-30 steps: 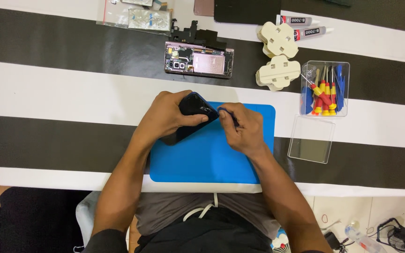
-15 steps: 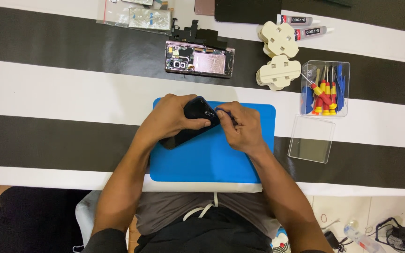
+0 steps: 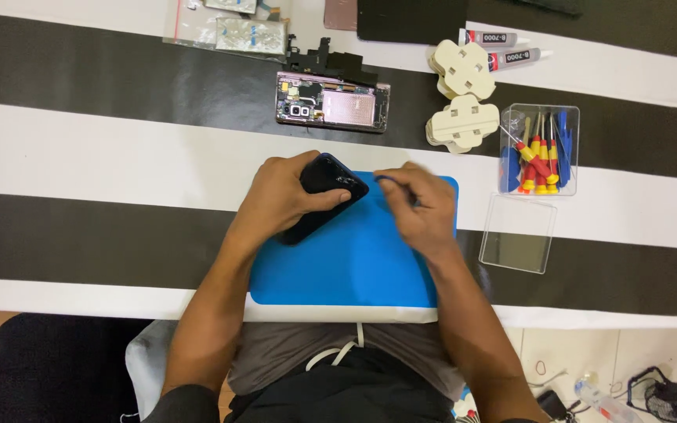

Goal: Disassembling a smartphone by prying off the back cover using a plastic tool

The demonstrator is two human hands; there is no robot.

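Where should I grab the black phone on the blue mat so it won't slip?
Probably by its long edges, from above at the lower-left end. The black phone lies tilted on the blue mat, and the left hand already covers its middle.

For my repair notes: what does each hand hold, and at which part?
Left hand grips the black phone across its upper half. Right hand pinches something thin, too blurred to identify.

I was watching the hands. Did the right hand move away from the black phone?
Yes. The right hand slid slightly right across the blue mat, toward the clear tool box, leaving a small gap to the black phone.
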